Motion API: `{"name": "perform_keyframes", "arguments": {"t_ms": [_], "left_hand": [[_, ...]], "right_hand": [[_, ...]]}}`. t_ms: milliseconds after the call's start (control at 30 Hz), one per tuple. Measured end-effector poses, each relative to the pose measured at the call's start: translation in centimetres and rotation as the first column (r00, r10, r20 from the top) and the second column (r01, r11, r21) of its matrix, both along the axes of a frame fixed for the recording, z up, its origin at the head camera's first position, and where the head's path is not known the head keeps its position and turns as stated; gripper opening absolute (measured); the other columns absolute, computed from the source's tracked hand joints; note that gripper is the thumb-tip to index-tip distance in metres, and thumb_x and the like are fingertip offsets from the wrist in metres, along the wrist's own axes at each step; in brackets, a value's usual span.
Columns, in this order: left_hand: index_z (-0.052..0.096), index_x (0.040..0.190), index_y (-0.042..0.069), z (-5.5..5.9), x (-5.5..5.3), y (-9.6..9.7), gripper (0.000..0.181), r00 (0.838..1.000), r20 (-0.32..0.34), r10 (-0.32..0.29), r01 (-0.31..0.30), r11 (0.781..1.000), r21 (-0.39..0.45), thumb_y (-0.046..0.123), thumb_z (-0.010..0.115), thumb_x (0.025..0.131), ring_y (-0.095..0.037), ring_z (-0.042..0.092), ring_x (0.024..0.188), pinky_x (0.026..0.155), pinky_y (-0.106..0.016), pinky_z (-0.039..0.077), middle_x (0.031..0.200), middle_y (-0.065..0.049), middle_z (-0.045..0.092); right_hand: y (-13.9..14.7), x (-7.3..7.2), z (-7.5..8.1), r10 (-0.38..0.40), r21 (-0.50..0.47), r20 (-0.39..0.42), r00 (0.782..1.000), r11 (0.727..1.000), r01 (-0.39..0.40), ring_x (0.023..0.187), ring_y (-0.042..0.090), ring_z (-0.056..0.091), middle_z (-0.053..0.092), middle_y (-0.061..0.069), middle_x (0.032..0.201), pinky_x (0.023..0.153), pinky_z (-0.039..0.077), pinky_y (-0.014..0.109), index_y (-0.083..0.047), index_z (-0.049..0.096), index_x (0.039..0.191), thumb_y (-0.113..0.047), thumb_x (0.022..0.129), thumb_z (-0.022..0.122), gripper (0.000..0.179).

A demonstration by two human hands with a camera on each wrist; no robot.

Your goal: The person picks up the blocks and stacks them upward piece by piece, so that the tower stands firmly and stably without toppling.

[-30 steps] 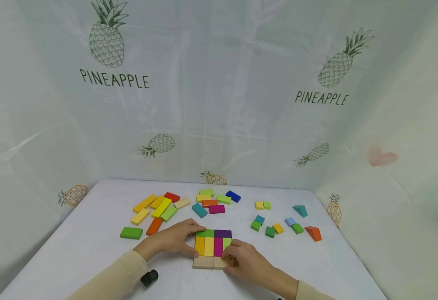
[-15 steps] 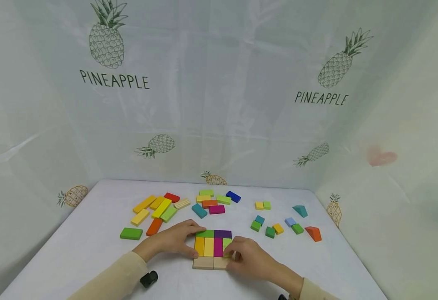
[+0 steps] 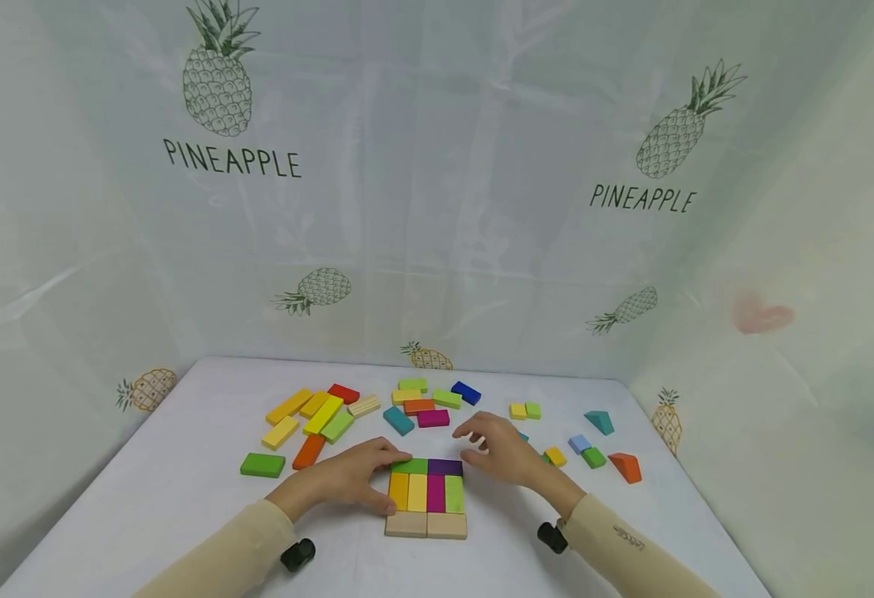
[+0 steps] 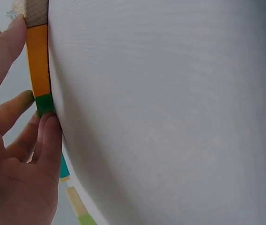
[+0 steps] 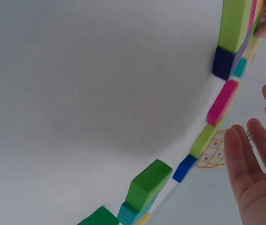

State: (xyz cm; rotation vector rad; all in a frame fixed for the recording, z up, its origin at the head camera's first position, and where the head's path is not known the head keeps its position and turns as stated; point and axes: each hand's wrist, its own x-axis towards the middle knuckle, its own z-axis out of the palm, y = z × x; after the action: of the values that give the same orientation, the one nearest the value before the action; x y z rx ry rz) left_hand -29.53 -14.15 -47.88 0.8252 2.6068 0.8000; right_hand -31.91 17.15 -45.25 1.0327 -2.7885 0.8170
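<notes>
A flat rectangle of wooden blocks lies at the table's front middle in the head view. Its back row is a green block [image 3: 413, 467] and a purple block [image 3: 445, 468]. Upright strips of orange [image 3: 399, 492], pale yellow [image 3: 418, 492], magenta [image 3: 435, 492] and lime [image 3: 454, 494] fill the middle. Two plain wood blocks [image 3: 447, 526] form the front. My left hand [image 3: 355, 477] rests at the left side, fingertips touching the green block and thumb near the orange-wood joint. My right hand [image 3: 504, 453], holding nothing, hovers right of the purple block, fingers loosely bent.
Loose long blocks, among them a green one [image 3: 262, 465], lie at the left. Others, including a magenta block [image 3: 433, 419] and a blue block [image 3: 466, 393], lie behind. Small cubes [image 3: 554, 456] and triangular blocks [image 3: 626, 467] sit at the right. A printed curtain [image 3: 437, 208] hangs behind.
My right hand has left the lime block and the wood block and moved up and back, uncovering the rectangle's right side. The left hand stays in place.
</notes>
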Motion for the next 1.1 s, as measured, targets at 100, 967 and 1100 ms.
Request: {"name": "perform_keyframes", "arguments": {"t_ms": [100,967,1100], "left_hand": [[0.058,0.153,0.032,0.0,0.0,0.0,0.077,1.0,-0.001,0.003,-0.003,1.0,-0.002,0.048,0.089,0.085,-0.018,0.054,0.127,0.114,-0.052,0.049,0.138,0.007,0.058],[0.058,0.152,0.032,0.0,-0.2,0.0,0.076,1.0,0.001,0.007,-0.007,1.0,-0.005,0.049,0.089,0.084,-0.018,0.054,0.127,0.113,-0.052,0.05,0.138,0.007,0.059],[0.059,0.152,0.031,0.2,-0.1,0.1,0.076,1.0,0.004,0.008,-0.008,1.0,0.0,0.048,0.089,0.084,-0.019,0.054,0.127,0.113,-0.053,0.05,0.138,0.006,0.059]], "right_hand": [[-0.6,-1.9,-0.3,-0.012,0.018,0.019,1.0,1.0,0.012,0.109,0.029,0.068,0.071,0.012,0.12,0.09,0.063,0.043,-0.006,0.074,0.126,-0.01,0.097,0.078,0.03],[-3.5,-6.9,-1.9,-0.05,0.153,0.027,0.998,0.987,0.046,0.105,0.019,0.062,0.065,0.004,0.115,0.099,0.059,0.037,-0.01,0.074,0.131,-0.008,0.099,0.076,0.032],[-3.2,-6.7,-2.1,-0.065,0.168,0.028,0.997,0.984,0.059,0.106,0.018,0.063,0.064,0.005,0.118,0.097,0.06,0.035,-0.014,0.073,0.133,-0.014,0.099,0.077,0.034]]}}
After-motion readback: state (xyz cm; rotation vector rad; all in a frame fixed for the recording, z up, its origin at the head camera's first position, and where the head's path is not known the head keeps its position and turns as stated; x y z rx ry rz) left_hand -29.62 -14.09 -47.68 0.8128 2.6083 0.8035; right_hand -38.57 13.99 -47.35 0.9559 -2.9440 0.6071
